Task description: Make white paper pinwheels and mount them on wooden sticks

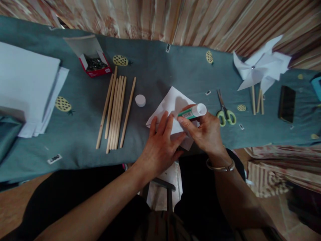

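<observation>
A green-and-white glue stick (192, 111) tilts over white paper (173, 99).

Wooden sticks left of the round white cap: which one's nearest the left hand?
The rightmost stick, beside but not touching the round white cap; the other sticks all lie to its left, farther from the left hand.

The cloth-covered surface (82, 140) is grey-green and printed with yellow pineapples (120, 60). On its left side lies a stack of white sheets (27, 77). Next come an open red box (97, 72), a row of wooden sticks (116, 113) and a round white cap (140, 100). White paper (173, 96) lies near the middle. To the right are green-handled scissors (227, 113), white pinwheels (263, 63) on sticks, a dark oblong object (287, 103) and, at the edge, something blue (318, 86).
</observation>
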The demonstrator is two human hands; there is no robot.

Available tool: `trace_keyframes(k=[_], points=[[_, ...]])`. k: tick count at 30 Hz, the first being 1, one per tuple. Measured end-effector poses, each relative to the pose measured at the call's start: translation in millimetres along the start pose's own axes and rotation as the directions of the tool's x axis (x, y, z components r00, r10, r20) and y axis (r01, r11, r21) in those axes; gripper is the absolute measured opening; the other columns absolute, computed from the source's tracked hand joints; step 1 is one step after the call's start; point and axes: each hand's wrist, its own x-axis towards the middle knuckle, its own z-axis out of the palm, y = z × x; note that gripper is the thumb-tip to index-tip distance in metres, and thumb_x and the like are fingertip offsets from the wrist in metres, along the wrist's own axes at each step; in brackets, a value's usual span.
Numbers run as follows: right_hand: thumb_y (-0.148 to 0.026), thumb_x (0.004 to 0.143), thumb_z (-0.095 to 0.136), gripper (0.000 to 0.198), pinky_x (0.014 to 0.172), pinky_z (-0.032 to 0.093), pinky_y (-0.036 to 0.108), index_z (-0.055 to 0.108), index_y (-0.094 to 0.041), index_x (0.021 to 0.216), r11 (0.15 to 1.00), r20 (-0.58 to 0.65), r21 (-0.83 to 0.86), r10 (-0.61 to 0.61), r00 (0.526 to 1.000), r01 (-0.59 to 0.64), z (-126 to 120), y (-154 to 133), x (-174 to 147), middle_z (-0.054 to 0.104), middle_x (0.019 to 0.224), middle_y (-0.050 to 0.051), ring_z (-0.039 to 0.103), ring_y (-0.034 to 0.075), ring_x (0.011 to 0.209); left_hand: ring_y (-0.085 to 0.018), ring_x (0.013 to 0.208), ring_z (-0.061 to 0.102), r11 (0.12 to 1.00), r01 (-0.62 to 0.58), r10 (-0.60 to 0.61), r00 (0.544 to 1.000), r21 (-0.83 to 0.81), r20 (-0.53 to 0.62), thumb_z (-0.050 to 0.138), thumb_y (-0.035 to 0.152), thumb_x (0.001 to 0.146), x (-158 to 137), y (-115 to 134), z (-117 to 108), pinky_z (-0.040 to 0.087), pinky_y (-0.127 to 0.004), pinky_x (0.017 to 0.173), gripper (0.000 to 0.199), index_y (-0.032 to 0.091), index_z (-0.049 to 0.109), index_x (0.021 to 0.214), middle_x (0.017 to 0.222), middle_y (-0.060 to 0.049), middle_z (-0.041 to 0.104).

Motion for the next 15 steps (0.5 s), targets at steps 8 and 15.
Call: trace_keyframes(k=[8, 15], points=[[-0.046, 0.088, 0.065, 0.029, 0.071, 0.053, 0.031, 0.068, -0.019, 0.101, 0.999, 0.034, -0.016, -0.045, 0.998, 0.045, -3.6, -6.9, 0.8, 0.075, 0.087, 0.003, 0.067, 0.018, 0.074, -0.046, 0.149, 0.018, 1.000, -0.017, 0.017, 1.000, 0.023, -0.008, 0.071, 0.038, 0.085, -0.3, -1.2, 0.3, 0.019, -0.074, 0.113, 0.053, 0.024, 0.057, 0.134, 0.160, -0.019, 0.028], [-0.041, 0.089, 0.066, 0.025, 0.071, 0.053, 0.031, 0.067, -0.019, 0.101, 0.995, 0.059, -0.014, -0.096, 0.994, 0.097, -6.3, -7.0, -0.4, 0.074, 0.089, 0.004, 0.068, 0.018, 0.075, -0.048, 0.147, 0.021, 0.997, -0.033, 0.033, 0.999, 0.064, -0.004, 0.070, 0.040, 0.086, 0.4, -1.8, 0.6, 0.023, -0.075, 0.111, 0.058, 0.024, 0.052, 0.138, 0.156, -0.022, 0.032]])
